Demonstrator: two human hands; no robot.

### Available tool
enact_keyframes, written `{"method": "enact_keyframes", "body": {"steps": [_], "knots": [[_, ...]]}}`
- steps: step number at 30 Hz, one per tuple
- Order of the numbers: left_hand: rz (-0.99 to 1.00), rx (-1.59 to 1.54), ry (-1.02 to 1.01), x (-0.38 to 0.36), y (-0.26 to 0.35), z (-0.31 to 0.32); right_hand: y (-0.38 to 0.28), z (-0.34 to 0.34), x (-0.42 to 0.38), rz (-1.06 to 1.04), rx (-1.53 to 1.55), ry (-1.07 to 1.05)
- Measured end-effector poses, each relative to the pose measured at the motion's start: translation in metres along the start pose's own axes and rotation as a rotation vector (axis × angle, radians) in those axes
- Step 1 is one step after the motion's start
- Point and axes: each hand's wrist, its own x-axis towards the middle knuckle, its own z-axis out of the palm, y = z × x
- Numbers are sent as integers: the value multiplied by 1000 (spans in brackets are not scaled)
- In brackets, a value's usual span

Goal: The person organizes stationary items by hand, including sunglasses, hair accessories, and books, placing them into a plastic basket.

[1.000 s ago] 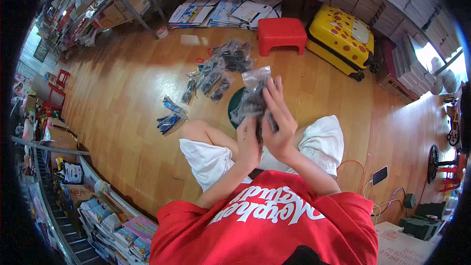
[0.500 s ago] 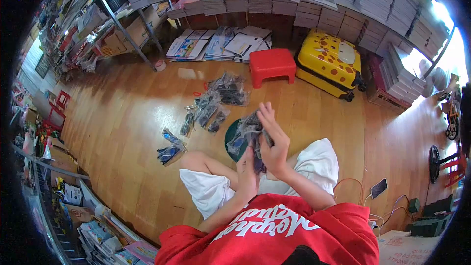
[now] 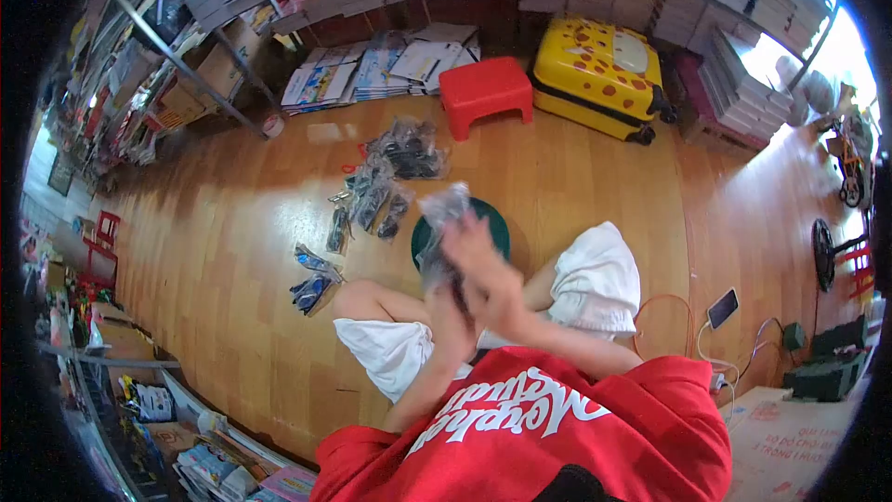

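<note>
A clear plastic packet with dark contents [image 3: 439, 265] is held between my two hands, over a round dark green object [image 3: 492, 223] on the floor. My left hand [image 3: 450, 323] closes on the packet's lower end. My right hand [image 3: 483, 270] lies across its right side, blurred by motion, so its fingers are unclear. Left of the green object are more clear packets with dark items [image 3: 376, 191]. Blue and black wrapped packets [image 3: 313, 279] lie near my left knee.
Ahead stand a red stool [image 3: 485, 91], a yellow spotted suitcase [image 3: 599, 74] and stacked booklets [image 3: 372, 72]. A phone [image 3: 722, 308] with cables lies to the right. Shelves [image 3: 121, 363] line the left side, and a cardboard box [image 3: 785, 442] is at the lower right.
The view has shifted. My right hand has come down from its raised position beside the packet and now lies lower across it. More of the green object shows on the right.
</note>
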Motion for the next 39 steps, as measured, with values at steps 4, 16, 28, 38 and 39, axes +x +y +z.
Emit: {"method": "enact_keyframes", "body": {"steps": [4, 16, 28, 38, 39], "knots": [[43, -3, -17, -1, -16, -4, 12, 5, -35, -37, 72, 50], [331, 1047, -64, -4, -41, -36, 22, -8, -42, -44, -72, 93], [264, 1193, -50, -18, -32, -54, 17, -14, -36, -72, -66, 91], [90, 345, -146, 29, -59, -32, 25, -28, -58, -178, -118, 65], [174, 352, -152, 37, -67, -35, 27, -29, -56, -208, -99, 136]]}}
